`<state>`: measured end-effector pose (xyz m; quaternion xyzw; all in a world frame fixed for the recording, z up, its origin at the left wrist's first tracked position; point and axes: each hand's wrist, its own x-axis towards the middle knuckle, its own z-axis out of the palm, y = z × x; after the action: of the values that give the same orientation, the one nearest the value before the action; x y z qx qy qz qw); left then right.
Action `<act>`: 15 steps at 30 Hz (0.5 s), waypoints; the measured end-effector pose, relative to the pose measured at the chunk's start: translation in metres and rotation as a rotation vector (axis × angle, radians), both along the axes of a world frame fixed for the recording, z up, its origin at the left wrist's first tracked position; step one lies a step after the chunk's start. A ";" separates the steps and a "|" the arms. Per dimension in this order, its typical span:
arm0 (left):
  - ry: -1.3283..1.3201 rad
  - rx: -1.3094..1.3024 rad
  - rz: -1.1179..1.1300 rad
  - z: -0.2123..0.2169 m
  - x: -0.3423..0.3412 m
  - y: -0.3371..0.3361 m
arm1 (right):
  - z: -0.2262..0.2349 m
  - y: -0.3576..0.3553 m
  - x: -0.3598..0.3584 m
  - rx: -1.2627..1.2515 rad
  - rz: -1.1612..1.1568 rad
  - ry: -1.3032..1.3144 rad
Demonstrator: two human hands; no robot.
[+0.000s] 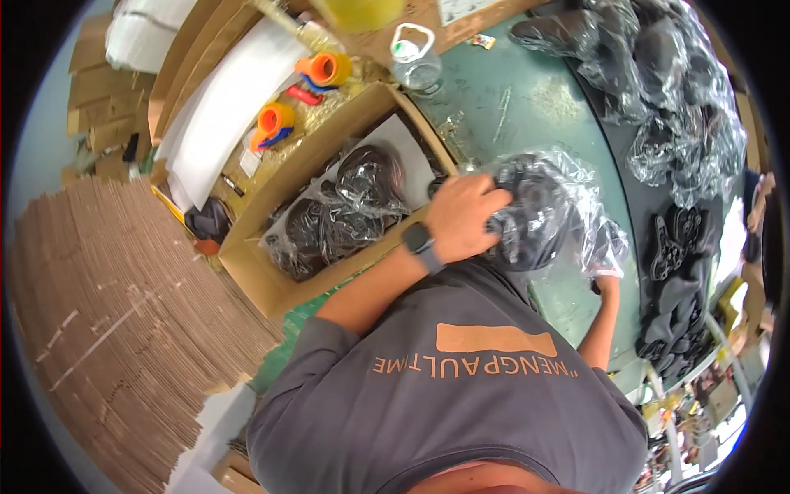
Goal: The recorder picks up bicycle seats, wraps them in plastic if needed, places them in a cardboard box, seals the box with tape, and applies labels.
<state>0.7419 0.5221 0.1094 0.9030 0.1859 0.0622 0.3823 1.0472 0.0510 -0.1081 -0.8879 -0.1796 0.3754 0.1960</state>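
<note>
A dark moulded piece in a clear plastic bag, which looks like a bicycle saddle, is in front of me over the green table. My left hand, with a dark watch on its wrist, has its fingers curled onto the near left side of this piece. Partly hidden under the bag's right end, my right hand is closed on the crinkled plastic. To the left stands an open cardboard box. Inside it, several similar bagged dark pieces lie against a white sheet.
Two orange tape dispensers and a clear plastic jug are beyond the box. Along the right, a black belt carries several bagged pieces and bare black ones. Stacked flat cardboard rises at left.
</note>
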 end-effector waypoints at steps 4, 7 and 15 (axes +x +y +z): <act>0.110 0.082 0.106 0.023 -0.115 0.061 | -0.024 0.060 -0.073 0.028 -0.445 0.110; 0.196 0.331 0.005 -0.045 -0.173 0.104 | -0.056 0.121 -0.120 0.113 -0.319 -0.026; 0.015 0.607 -0.331 -0.277 -0.123 0.126 | 0.005 0.221 -0.145 -0.113 0.061 -0.057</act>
<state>0.6187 0.6480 -0.1678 0.9939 0.0128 0.0451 0.0995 0.9025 0.2721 -0.1032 -0.9020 -0.1906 0.3653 0.1290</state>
